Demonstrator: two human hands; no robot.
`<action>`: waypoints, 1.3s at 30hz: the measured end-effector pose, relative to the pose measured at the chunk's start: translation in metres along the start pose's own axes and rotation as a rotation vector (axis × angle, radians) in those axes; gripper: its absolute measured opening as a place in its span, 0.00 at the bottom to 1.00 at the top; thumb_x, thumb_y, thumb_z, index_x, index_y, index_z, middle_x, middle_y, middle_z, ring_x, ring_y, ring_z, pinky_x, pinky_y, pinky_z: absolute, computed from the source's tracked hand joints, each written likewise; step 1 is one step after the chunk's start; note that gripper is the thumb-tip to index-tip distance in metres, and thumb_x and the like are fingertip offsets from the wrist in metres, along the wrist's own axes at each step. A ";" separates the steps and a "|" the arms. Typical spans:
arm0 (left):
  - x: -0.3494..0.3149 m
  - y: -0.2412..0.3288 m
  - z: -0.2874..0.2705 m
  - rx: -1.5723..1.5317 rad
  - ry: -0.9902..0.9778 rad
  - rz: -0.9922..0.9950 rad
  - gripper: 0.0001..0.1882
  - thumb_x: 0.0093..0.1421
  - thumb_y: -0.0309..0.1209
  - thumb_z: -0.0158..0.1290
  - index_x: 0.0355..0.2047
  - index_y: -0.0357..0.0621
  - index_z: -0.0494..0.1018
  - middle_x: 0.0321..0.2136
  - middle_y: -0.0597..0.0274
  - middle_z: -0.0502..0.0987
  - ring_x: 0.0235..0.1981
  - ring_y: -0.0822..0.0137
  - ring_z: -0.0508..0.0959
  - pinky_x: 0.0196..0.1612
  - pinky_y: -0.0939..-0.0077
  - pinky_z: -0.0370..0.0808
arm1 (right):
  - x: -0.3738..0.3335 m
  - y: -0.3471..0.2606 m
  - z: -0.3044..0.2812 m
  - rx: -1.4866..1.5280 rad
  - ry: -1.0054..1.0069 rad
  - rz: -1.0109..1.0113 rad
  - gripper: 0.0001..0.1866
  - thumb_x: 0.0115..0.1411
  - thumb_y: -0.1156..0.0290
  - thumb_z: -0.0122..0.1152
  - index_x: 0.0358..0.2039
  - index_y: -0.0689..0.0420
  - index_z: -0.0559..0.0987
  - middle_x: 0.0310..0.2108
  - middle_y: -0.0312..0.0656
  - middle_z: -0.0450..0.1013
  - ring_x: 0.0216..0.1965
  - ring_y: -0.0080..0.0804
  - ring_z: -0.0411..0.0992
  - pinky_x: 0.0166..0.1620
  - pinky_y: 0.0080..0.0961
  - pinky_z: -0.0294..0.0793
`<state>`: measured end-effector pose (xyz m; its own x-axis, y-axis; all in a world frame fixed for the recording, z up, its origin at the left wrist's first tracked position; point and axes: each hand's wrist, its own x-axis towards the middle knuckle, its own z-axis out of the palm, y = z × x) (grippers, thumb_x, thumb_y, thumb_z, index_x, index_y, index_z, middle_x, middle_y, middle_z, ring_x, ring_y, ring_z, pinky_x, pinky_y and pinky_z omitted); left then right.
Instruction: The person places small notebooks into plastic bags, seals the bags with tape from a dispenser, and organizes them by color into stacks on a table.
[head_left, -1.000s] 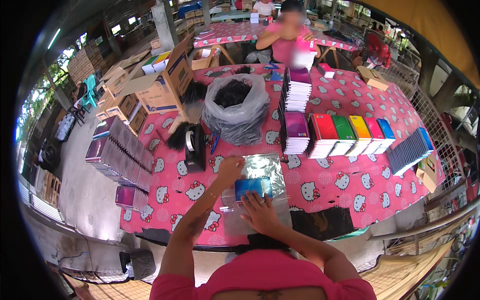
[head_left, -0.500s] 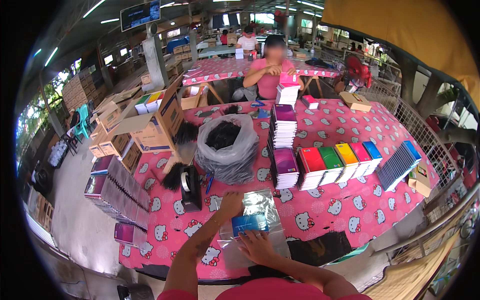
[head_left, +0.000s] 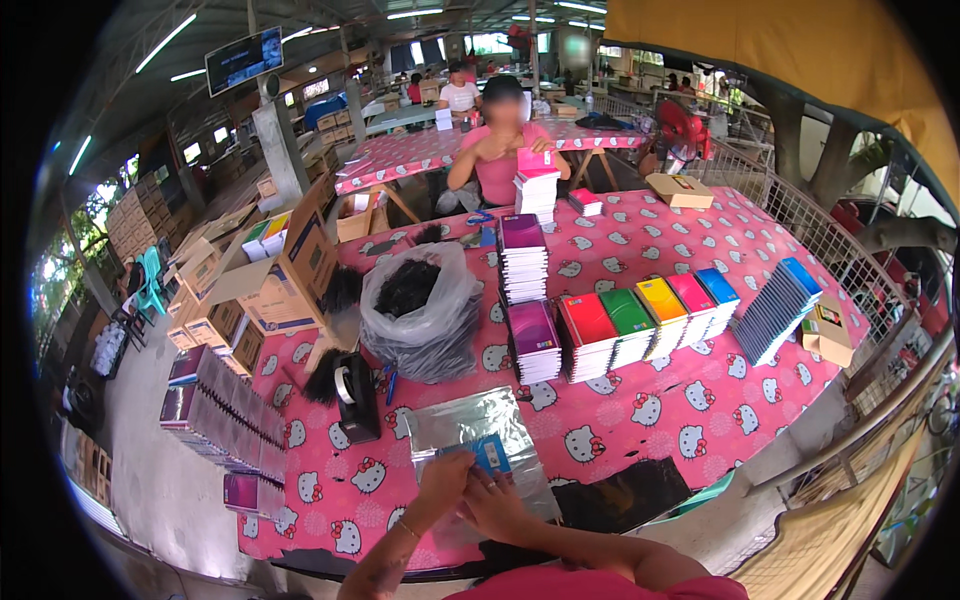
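Take the tape dispenser as your landmark. The blue notebook lies to its right and nearer you, on a clear plastic sheet spread over the pink tablecloth. Your left hand is bent over the notebook's lower left part, fingers drawn together; whether they pinch the film or only press, I cannot tell. Your right hand lies close beside it at the notebook's lower edge, fingers near one another — again, a pinch cannot be made out.

As for how far along this piece is: the notebook is already on the plastic, yet much of the sheet spreads out beyond its far edge, so the wrapping looks unfinished. Left of the dispenser, the purple notebook stacks have a filmy sheen and seem to be covered already. Well to its right, the row of coloured notebook stacks appears bare — as far as I can judge, uncovered. Just beyond the dispenser, the bag of black strands stands open, well filled.
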<state>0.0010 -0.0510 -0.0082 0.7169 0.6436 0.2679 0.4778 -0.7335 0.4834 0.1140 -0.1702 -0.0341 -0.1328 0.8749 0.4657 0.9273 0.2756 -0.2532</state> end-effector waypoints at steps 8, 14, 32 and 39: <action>-0.015 0.014 0.019 0.096 0.122 0.014 0.12 0.57 0.23 0.51 0.42 0.40 0.77 0.39 0.51 0.81 0.41 0.53 0.81 0.43 0.63 0.80 | -0.010 0.014 0.019 0.031 -0.074 -0.056 0.26 0.57 0.61 0.59 0.53 0.62 0.73 0.59 0.53 0.64 0.64 0.49 0.62 0.64 0.58 0.57; -0.017 0.018 0.009 -0.166 0.136 -0.151 0.13 0.57 0.22 0.53 0.43 0.42 0.76 0.40 0.50 0.81 0.41 0.52 0.82 0.45 0.63 0.80 | -0.001 0.021 0.031 0.515 -0.090 0.335 0.30 0.53 0.71 0.61 0.55 0.69 0.68 0.64 0.58 0.54 0.66 0.56 0.53 0.65 0.56 0.55; -0.027 0.024 0.014 0.106 0.107 0.056 0.23 0.57 0.23 0.50 0.55 0.35 0.69 0.54 0.40 0.72 0.57 0.45 0.72 0.59 0.55 0.69 | 0.008 0.072 -0.013 -0.067 -0.096 -0.179 0.26 0.52 0.61 0.63 0.52 0.54 0.75 0.49 0.37 0.71 0.49 0.33 0.71 0.49 0.37 0.69; -0.093 -0.043 0.016 0.438 0.384 -0.336 0.26 0.59 0.30 0.53 0.58 0.38 0.67 0.54 0.40 0.72 0.56 0.45 0.72 0.57 0.58 0.70 | 0.012 0.071 -0.013 -0.069 -0.045 -0.268 0.21 0.52 0.63 0.63 0.47 0.55 0.78 0.47 0.35 0.73 0.46 0.32 0.72 0.49 0.32 0.69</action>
<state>-0.0776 -0.0825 -0.0675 0.3000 0.8252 0.4785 0.8634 -0.4482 0.2317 0.1826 -0.1454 -0.0355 -0.3907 0.7914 0.4701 0.8783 0.4734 -0.0671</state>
